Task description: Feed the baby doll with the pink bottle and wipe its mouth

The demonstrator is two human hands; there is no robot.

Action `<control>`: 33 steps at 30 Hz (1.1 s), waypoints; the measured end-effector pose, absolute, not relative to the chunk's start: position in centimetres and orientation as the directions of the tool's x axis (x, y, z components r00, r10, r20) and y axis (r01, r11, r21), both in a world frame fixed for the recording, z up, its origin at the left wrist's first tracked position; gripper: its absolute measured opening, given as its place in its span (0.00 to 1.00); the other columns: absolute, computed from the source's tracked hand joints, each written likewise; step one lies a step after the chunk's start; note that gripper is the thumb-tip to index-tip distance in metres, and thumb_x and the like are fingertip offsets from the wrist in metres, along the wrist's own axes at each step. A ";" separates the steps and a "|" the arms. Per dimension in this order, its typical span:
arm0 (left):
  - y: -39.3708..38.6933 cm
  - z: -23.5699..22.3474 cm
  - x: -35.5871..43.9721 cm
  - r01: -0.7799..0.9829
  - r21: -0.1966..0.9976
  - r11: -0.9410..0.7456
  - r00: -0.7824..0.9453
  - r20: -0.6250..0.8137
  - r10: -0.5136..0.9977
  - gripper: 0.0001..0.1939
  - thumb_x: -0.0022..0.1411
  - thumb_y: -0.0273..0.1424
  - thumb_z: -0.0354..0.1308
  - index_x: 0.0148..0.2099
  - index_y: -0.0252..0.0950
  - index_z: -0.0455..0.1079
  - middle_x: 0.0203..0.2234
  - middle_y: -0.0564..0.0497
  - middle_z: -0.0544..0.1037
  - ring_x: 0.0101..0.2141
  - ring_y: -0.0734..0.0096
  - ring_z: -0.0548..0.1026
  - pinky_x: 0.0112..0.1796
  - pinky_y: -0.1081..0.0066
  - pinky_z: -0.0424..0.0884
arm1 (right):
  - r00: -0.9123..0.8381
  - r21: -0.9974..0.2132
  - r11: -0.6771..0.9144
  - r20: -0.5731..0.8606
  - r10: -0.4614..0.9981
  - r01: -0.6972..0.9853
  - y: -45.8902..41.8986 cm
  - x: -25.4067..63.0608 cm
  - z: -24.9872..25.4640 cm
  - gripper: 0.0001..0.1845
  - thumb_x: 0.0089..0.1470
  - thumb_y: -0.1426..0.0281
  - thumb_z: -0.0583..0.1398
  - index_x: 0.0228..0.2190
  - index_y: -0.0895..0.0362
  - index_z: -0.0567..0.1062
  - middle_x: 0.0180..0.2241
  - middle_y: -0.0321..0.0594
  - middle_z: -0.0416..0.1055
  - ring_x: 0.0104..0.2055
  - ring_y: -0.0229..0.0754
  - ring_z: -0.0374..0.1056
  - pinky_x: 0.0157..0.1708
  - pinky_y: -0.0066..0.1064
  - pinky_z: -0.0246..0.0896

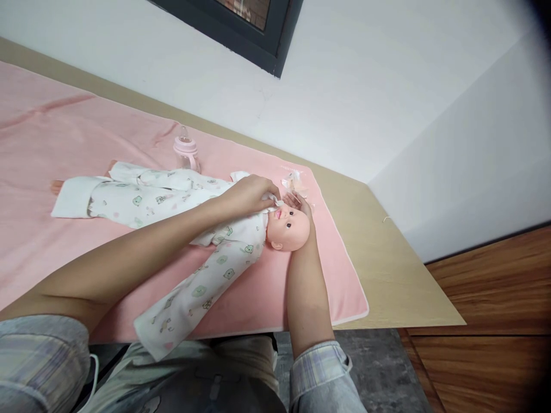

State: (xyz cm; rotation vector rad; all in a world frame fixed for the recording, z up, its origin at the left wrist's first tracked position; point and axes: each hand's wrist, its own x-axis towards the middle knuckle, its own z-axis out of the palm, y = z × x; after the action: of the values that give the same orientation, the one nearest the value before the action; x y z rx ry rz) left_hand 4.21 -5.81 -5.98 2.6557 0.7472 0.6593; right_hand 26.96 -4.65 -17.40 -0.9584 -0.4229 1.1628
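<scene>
A baby doll lies on its back in a white printed outfit, its bald head toward the right. Over the doll's upper chest is my left hand, its fingers pinched on a small white cloth at the chin and mouth. I cannot tell whether this cloth is part of the outfit. My right hand is at the far side of the head, palm up with fingers stretched out. The head rests against my right wrist. One loose sleeve hangs toward me over the table edge.
Under the doll a pink blanket covers much of the wooden table. Behind the doll stands a pink-capped baby bottle. A clear, crumpled plastic-looking item lies beyond my right hand. A white wall borders the far side.
</scene>
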 end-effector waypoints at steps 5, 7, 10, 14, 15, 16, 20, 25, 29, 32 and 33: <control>-6.6 -5.3 3.9 0.326 0.466 -0.822 0.804 0.321 0.501 0.12 0.62 0.22 0.58 0.43 0.35 0.81 0.41 0.50 0.84 0.41 0.62 0.80 0.39 0.71 0.68 | 0.366 -0.871 0.041 -0.163 0.916 -0.490 -4.5 27.1 -17.0 0.12 0.54 0.58 0.65 0.29 0.51 0.72 0.35 0.36 0.77 0.45 0.40 0.75 0.54 0.38 0.74; -6.9 -5.3 4.0 0.304 0.474 -0.827 0.812 0.326 0.485 0.12 0.62 0.23 0.58 0.44 0.35 0.81 0.40 0.50 0.84 0.40 0.62 0.80 0.38 0.71 0.68 | 0.371 -0.882 0.041 -0.155 0.915 -0.470 -4.5 27.1 -16.9 0.12 0.54 0.58 0.65 0.29 0.51 0.72 0.35 0.37 0.77 0.46 0.40 0.75 0.55 0.37 0.73; -7.2 -5.5 4.2 0.294 0.466 -0.834 0.816 0.332 0.473 0.12 0.62 0.23 0.58 0.43 0.35 0.81 0.39 0.50 0.83 0.38 0.63 0.80 0.37 0.71 0.67 | 0.385 -0.889 0.066 -0.128 0.914 -0.453 -4.6 27.0 -16.8 0.12 0.55 0.58 0.65 0.30 0.51 0.72 0.36 0.38 0.77 0.47 0.41 0.75 0.56 0.38 0.72; -7.2 -5.8 4.4 0.291 0.471 -0.833 0.808 0.345 0.478 0.11 0.61 0.23 0.58 0.42 0.34 0.81 0.37 0.50 0.83 0.37 0.63 0.79 0.36 0.71 0.66 | 0.381 -0.884 0.054 -0.145 0.913 -0.465 -4.4 27.0 -16.7 0.10 0.55 0.59 0.65 0.30 0.51 0.72 0.35 0.37 0.76 0.45 0.40 0.74 0.55 0.36 0.72; -7.2 -5.8 4.4 0.291 0.474 -0.831 0.804 0.350 0.481 0.11 0.61 0.24 0.58 0.42 0.34 0.81 0.37 0.50 0.83 0.36 0.63 0.79 0.35 0.71 0.66 | 0.377 -0.878 0.042 -0.162 0.912 -0.477 -4.4 27.1 -16.6 0.10 0.56 0.61 0.64 0.29 0.52 0.72 0.34 0.36 0.76 0.44 0.39 0.74 0.55 0.36 0.72; -7.1 -5.9 4.4 0.292 0.475 -0.830 0.799 0.356 0.485 0.11 0.61 0.24 0.58 0.42 0.35 0.81 0.37 0.50 0.83 0.36 0.62 0.79 0.35 0.71 0.66 | 0.373 -0.870 0.030 -0.180 0.910 -0.491 -4.3 27.1 -16.5 0.09 0.56 0.62 0.64 0.29 0.52 0.72 0.33 0.36 0.76 0.43 0.38 0.74 0.55 0.35 0.72; -6.7 -6.2 4.5 0.299 0.478 -0.826 0.785 0.369 0.498 0.11 0.61 0.25 0.58 0.41 0.35 0.81 0.37 0.49 0.83 0.37 0.61 0.79 0.37 0.70 0.66 | 0.360 -0.845 0.015 -0.212 0.909 -0.535 -4.4 27.1 -16.2 0.07 0.56 0.66 0.64 0.28 0.53 0.73 0.33 0.35 0.75 0.41 0.37 0.74 0.55 0.33 0.71; -6.4 -6.6 4.8 0.313 0.468 -0.826 0.769 0.385 0.510 0.11 0.61 0.25 0.57 0.42 0.34 0.81 0.38 0.48 0.83 0.39 0.60 0.79 0.38 0.69 0.66 | 0.369 -0.850 0.029 -0.197 0.908 -0.525 -4.6 26.9 -16.3 0.08 0.56 0.62 0.64 0.30 0.52 0.73 0.36 0.36 0.78 0.46 0.39 0.75 0.56 0.35 0.72; -6.1 -6.8 4.8 0.316 0.483 -0.817 0.760 0.386 0.522 0.12 0.63 0.31 0.58 0.42 0.34 0.81 0.38 0.47 0.83 0.40 0.57 0.79 0.39 0.67 0.67 | 0.385 -0.846 0.036 -0.203 0.900 -0.532 -4.7 26.9 -16.5 0.08 0.55 0.62 0.65 0.32 0.52 0.74 0.37 0.36 0.79 0.46 0.41 0.76 0.55 0.38 0.73; -5.5 -6.5 4.2 0.284 0.530 -0.799 0.738 0.410 0.535 0.15 0.63 0.36 0.59 0.46 0.35 0.81 0.41 0.47 0.83 0.43 0.55 0.79 0.41 0.66 0.68 | 0.370 -0.856 0.044 -0.177 0.912 -0.516 -5.1 26.7 -16.6 0.10 0.54 0.59 0.66 0.33 0.52 0.75 0.38 0.36 0.79 0.47 0.43 0.76 0.55 0.40 0.74; -5.3 -6.3 4.0 0.282 0.549 -0.787 0.730 0.409 0.547 0.16 0.62 0.37 0.60 0.47 0.35 0.81 0.43 0.48 0.83 0.44 0.54 0.79 0.43 0.66 0.69 | 0.362 -0.864 0.053 -0.153 0.919 -0.500 -5.3 26.7 -16.7 0.11 0.55 0.58 0.65 0.34 0.52 0.75 0.38 0.36 0.79 0.48 0.43 0.76 0.55 0.41 0.74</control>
State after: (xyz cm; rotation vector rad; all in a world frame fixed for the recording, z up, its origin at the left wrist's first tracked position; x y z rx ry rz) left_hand 4.01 -5.26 -6.34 2.4766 0.6327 0.7868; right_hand 26.69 -5.25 -16.69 -1.0193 -0.5146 1.1541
